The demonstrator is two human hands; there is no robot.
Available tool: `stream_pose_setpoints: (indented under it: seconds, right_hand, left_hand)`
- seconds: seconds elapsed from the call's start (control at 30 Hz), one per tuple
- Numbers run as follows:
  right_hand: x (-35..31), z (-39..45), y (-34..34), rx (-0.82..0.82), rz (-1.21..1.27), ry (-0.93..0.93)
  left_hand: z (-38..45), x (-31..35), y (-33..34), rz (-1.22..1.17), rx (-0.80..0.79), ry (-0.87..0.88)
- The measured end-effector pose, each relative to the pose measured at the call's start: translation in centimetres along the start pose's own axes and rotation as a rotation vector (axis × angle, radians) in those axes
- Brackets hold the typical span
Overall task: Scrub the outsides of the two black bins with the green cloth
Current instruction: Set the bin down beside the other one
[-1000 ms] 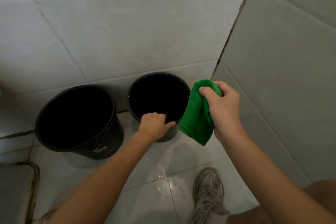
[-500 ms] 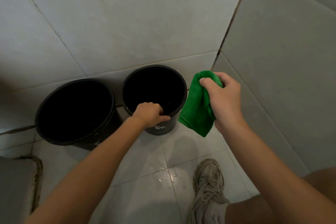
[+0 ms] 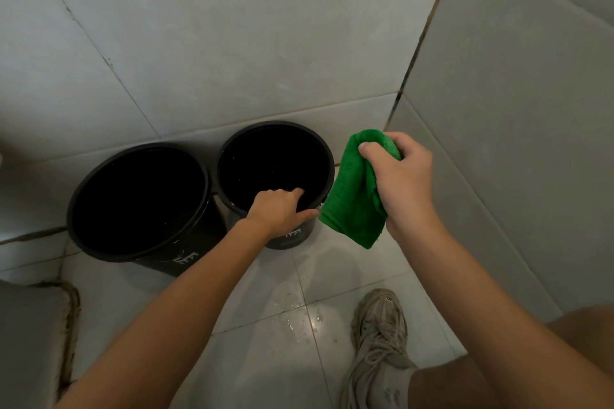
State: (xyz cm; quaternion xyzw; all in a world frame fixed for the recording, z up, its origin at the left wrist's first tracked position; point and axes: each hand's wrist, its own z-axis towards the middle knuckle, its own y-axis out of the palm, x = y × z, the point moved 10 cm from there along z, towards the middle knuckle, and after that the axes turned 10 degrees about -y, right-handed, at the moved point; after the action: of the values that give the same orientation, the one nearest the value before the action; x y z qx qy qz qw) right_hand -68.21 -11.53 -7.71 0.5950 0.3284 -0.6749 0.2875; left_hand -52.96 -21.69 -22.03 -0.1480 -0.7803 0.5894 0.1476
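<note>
Two black bins stand side by side on the tiled floor against the wall. The left bin (image 3: 99,244) is larger and nearer; the right bin (image 3: 327,156) sits in the corner. My left hand (image 3: 279,209) grips the near rim of the right bin, fingers curled inside and thumb outside. My right hand (image 3: 403,181) holds the bunched green cloth (image 3: 354,199) in the air just right of that bin, the cloth hanging down beside its rim without clearly touching it.
Grey tiled walls meet in a corner (image 3: 403,90) right behind the bins. My shoe (image 3: 378,345) stands on the wet floor tiles (image 3: 299,319) in front. A raised grey ledge (image 3: 30,342) lies at the lower left.
My left hand has tightened its hold on the right bin's rim and the bin has shifted closer to the left bin. The right hand with the cloth stays about where it was.
</note>
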Motion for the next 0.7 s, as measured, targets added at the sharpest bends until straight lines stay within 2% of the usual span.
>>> stream_pose_setpoints:
  seconds: [0.07, 0.13, 0.17, 0.2, 0.27, 0.33, 0.43, 0.5, 0.6, 0.7]
  right_hand:
    - [-0.4, -0.1, 0.5, -0.004, 0.007, -0.011]
    - [-1.1, -0.3, 1.2, -0.010, 0.019, -0.027]
    - [-1.5, -0.5, 1.6, -0.009, 0.025, -0.034]
    - [-2.0, -0.8, 2.0, -0.005, 0.033, -0.040]
    - [-2.8, -1.6, 3.2, 0.001, 0.062, -0.042]
    - [-3.8, -2.8, 4.6, 0.010, 0.124, -0.020]
    - [-6.0, -4.8, 7.2, 0.019, 0.333, 0.055]
    - [-8.3, -6.2, 9.6, -0.031, 0.426, 0.078]
    - [-12.0, -8.8, 14.3, -0.244, 0.456, 0.062]
    - [-14.8, -11.7, 19.3, -0.578, 0.441, 0.066]
  left_hand:
    - [-1.3, -0.7, -3.2, -0.341, 0.135, -0.069]
    - [-4.2, -2.3, -7.4, -0.881, 0.292, -0.104]
    - [-6.1, -2.8, -9.2, -1.081, 0.345, -0.054]
    - [-8.3, -2.6, -11.0, -1.181, 0.358, 0.023]
    - [-12.4, -1.2, -13.3, -1.169, 0.276, 0.178]
    - [-15.2, -0.8, -14.7, -1.058, 0.201, 0.194]
    - [-17.5, -3.2, -17.6, -0.936, 0.309, 0.115]
    - [-19.0, -5.8, -19.6, -0.879, 0.397, 0.051]
    - [-21.9, -10.9, -22.6, -0.959, 0.473, -0.027]
    - [-25.6, -17.8, -25.7, -1.082, 0.550, -0.140]
